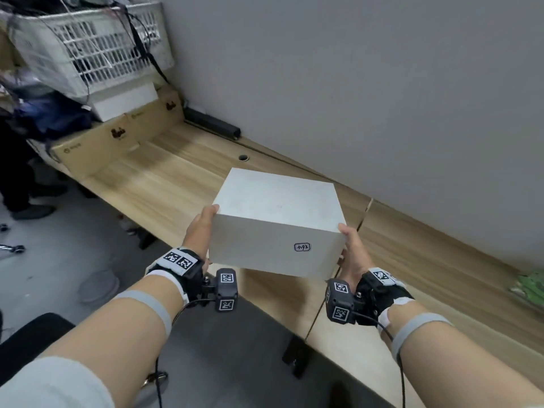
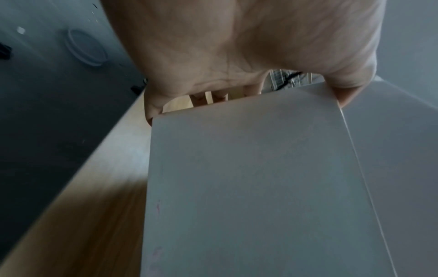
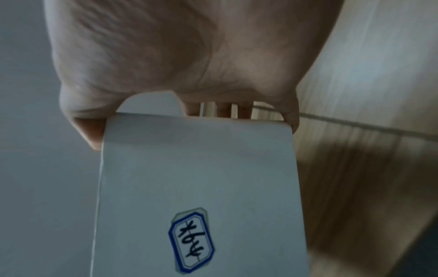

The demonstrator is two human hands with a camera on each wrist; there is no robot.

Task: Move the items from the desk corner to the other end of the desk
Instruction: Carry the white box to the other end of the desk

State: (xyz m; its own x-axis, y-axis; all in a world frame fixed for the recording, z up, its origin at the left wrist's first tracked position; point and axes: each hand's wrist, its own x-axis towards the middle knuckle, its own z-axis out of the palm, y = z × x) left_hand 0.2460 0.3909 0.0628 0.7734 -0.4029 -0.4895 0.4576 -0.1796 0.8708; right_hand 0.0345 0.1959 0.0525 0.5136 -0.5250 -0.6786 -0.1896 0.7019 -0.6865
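A plain white box (image 1: 276, 219) with a small blue-edged label (image 1: 302, 247) on its near face hangs above the wooden desk (image 1: 164, 178). My left hand (image 1: 201, 228) grips its left side, thumb on the top edge and fingers underneath. My right hand (image 1: 351, 251) grips the right side the same way. In the left wrist view the box (image 2: 260, 187) fills the lower frame under my left hand (image 2: 237, 56). The right wrist view shows my right hand (image 3: 177, 56) over the box (image 3: 201, 168) and its label (image 3: 191, 239).
At the desk's far left corner stand brown cardboard boxes (image 1: 117, 139), a white box (image 1: 126, 101) and a white plastic basket (image 1: 94, 45) with cables. A black bar (image 1: 212, 122) lies along the grey wall. Something green (image 1: 530, 287) sits at the right edge. A person's legs (image 1: 20, 172) stand left.
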